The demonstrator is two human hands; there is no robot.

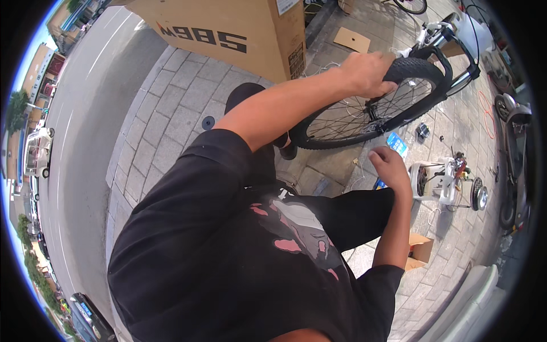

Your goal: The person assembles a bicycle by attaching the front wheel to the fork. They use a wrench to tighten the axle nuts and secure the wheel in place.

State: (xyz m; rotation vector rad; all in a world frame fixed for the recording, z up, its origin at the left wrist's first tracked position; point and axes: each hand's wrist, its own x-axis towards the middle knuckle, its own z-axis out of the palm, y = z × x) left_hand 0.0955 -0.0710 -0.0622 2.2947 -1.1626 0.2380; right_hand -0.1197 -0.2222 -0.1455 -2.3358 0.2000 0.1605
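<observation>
The tyre (413, 69) of a bicycle wheel (372, 114), placed far and right over the paving (148, 114), is clasped by the grip of the left hand (367, 74). The right hand (391, 167) is held nearer, by a blue package (397, 145); whether its grip is closed cannot be told. Far left, a cardboard box (228, 31) is seen.

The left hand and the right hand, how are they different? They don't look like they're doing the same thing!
The left hand grips the black bicycle tire, but the right hand is apart from it, loosely curled. The left hand is higher up in the picture; the right hand is lower down and farther right.

Both hands are bare, and both arms come out of short sleeves of the black T-shirt.
</observation>
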